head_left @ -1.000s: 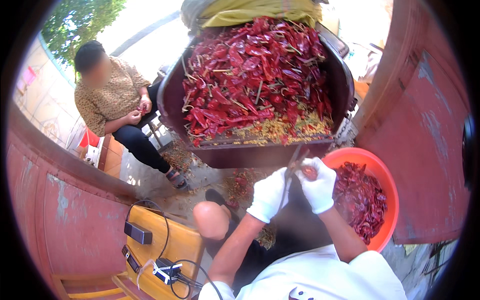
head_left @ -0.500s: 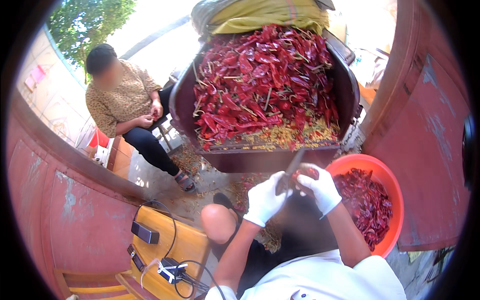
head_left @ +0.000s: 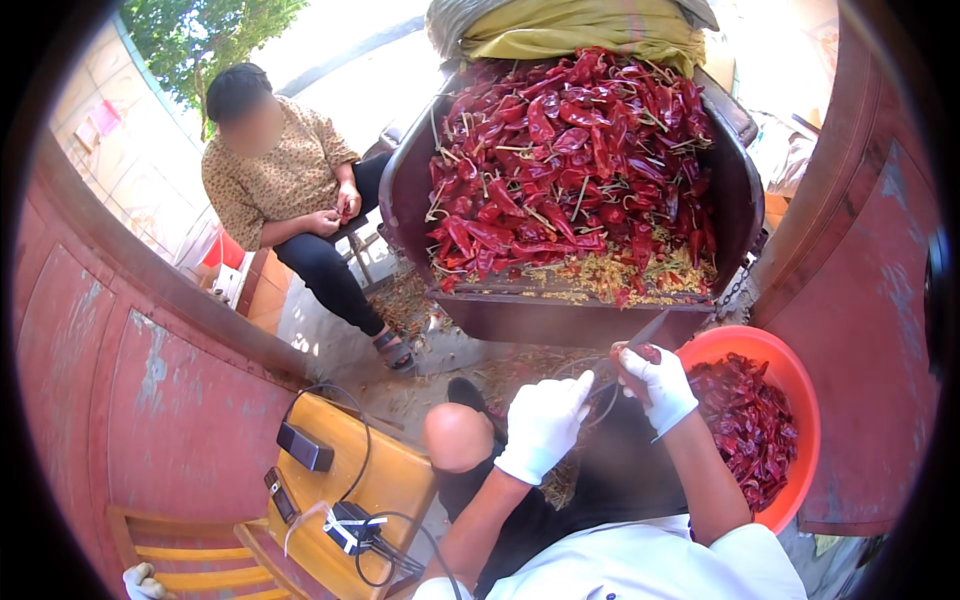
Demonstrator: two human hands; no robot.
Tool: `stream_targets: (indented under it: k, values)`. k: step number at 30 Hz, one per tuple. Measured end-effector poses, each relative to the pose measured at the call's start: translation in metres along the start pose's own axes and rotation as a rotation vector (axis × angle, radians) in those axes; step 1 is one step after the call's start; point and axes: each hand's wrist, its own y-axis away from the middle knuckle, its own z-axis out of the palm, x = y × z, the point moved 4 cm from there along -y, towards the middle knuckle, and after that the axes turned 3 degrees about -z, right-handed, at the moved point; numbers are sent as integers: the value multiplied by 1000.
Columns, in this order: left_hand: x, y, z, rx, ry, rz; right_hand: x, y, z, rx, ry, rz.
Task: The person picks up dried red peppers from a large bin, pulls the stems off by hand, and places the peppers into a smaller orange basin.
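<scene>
My left hand (head_left: 545, 425), in a white glove, is closed on the handles of a pair of scissors (head_left: 650, 328). The blade points up and to the right, past my other hand. My right hand (head_left: 662, 388), gloved too, has its fingers closed around a dried red chili pepper (head_left: 648, 353), mostly hidden by the glove. Both hands are close together above my lap. Just to the right stands an orange-red basin (head_left: 808, 425) holding dark red pepper pieces (head_left: 748, 420). Ahead, a metal cart bed (head_left: 570, 322) carries a heap of dried red chilies (head_left: 570, 170) with pale stems and loose yellow seeds.
Another person (head_left: 285, 165) sits at the left of the cart, hands together on a small red thing. At lower left a yellow wooden stool (head_left: 390, 470) bears a phone (head_left: 281, 495), a black box (head_left: 305, 447) and cables. Red door panels (head_left: 200, 400) flank both sides.
The view has shifted, so the scene sits farther right. The scissors blade has tilted further right, beside my right hand, which still holds the pepper. My left hand's index finger now extends toward the scissors.
</scene>
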Motion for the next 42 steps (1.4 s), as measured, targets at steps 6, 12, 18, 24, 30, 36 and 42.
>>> stream_targets:
  k: [6,12,18,24,30,36,42]
  values:
    - [-11,-4,-15,151,-10,-85,-27,1,33,-70,10,-54]
    - [-28,-18,-36,414,110,-249,-50,18,72,-379,63,-41]
    - [-27,-37,-45,562,-58,-227,-45,3,94,-284,44,-106]
    - [-32,-46,-66,728,35,-207,-83,-28,115,-305,17,-172]
    - [-62,-19,-34,722,213,-385,-131,-99,171,-395,-69,-169]
    - [-57,-28,-34,629,190,-346,-198,-226,243,-444,-77,-199]
    - [-59,-32,-33,564,156,-292,-185,-222,248,-228,230,-726]
